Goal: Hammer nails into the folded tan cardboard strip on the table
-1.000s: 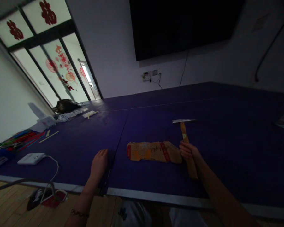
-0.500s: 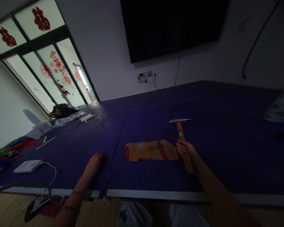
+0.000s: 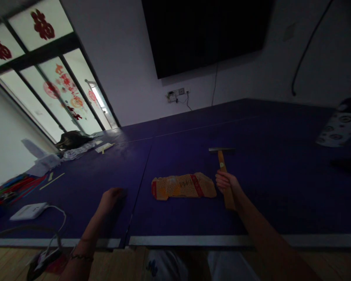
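A hammer (image 3: pixel 220 158) with a wooden handle and a narrow metal head is gripped by my right hand (image 3: pixel 226 181), its head pointing away from me. My fingers wrap around the middle of the handle. Just left of that hand lies a flat, torn piece of cardboard (image 3: pixel 175 187) with red bands and dark marks. My left hand (image 3: pixel 109 199) rests low over the purple tabletop (image 3: pixel 169 218), left of the seam and apart from the cardboard. Its fingers are curled; a small dark patch by the fingertips is too dim to make out.
A white box-shaped device (image 3: pixel 29 211) with a cable lies at the left, near coloured items (image 3: pixel 20 187). A dark bag (image 3: pixel 73 139) sits at the far left. A patterned cylinder (image 3: pixel 336 127) stands at the right. A dark screen (image 3: pixel 207 35) hangs on the wall.
The view has shifted slightly. My left hand has turned a little, with its curled fingers now pointing right. The hammer stays in my right hand, its head turned slightly; the cardboard lies as before.
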Demonstrator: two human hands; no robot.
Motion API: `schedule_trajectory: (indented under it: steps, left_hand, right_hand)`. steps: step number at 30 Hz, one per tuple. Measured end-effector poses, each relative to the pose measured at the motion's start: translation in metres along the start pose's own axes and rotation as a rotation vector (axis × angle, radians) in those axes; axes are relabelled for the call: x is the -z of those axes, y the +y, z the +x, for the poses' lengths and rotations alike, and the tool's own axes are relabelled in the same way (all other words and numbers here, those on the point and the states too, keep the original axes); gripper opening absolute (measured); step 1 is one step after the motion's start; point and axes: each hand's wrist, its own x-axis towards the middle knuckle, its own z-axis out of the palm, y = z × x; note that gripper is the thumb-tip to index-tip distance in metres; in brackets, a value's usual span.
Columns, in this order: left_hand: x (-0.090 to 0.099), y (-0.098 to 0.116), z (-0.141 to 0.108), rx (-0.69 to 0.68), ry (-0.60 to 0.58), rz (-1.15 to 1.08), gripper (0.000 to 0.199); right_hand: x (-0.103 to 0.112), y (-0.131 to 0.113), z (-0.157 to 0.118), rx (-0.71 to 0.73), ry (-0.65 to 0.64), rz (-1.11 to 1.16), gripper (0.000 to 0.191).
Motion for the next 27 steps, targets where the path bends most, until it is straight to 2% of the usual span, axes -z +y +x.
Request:
schedule_trajectory:
  steps: [3,5,8,10,14,16,19,27]
  left_hand:
    - [-0.001,0.021,-0.001,-0.028,0.010,-0.137,0.028]
    - [-0.011,0.044,-0.003,-0.069,-0.028,-0.273,0.031]
    - [-0.043,0.083,-0.005,-0.162,-0.075,-0.449,0.027]
    - [-0.071,0.106,-0.006,-0.215,-0.172,-0.512,0.021]
    - [-0.119,0.137,-0.009,-0.257,-0.300,-0.601,0.014]
    - [-0.136,0.144,-0.011,-0.286,-0.320,-0.624,0.011]
    - [-0.148,0.145,-0.013,-0.338,-0.308,-0.608,0.008]
    - [-0.153,0.137,-0.011,-0.423,-0.254,-0.416,0.009]
  right_hand:
    - [-0.001,0.000,-0.001,0.014,0.011,0.016,0.048]
    - [-0.002,-0.001,-0.002,0.023,0.017,0.028,0.046]
    - [-0.003,-0.001,-0.002,0.023,0.018,0.039,0.044]
    - [-0.004,-0.002,-0.003,0.013,0.010,0.044,0.045]
    - [-0.003,-0.002,-0.003,-0.013,-0.026,0.056,0.046]
    - [-0.002,-0.001,-0.003,-0.021,-0.050,0.068,0.046]
    - [0.000,0.000,-0.002,-0.026,-0.090,0.087,0.047]
    - [0.016,0.006,0.007,-0.069,-0.267,0.119,0.048]
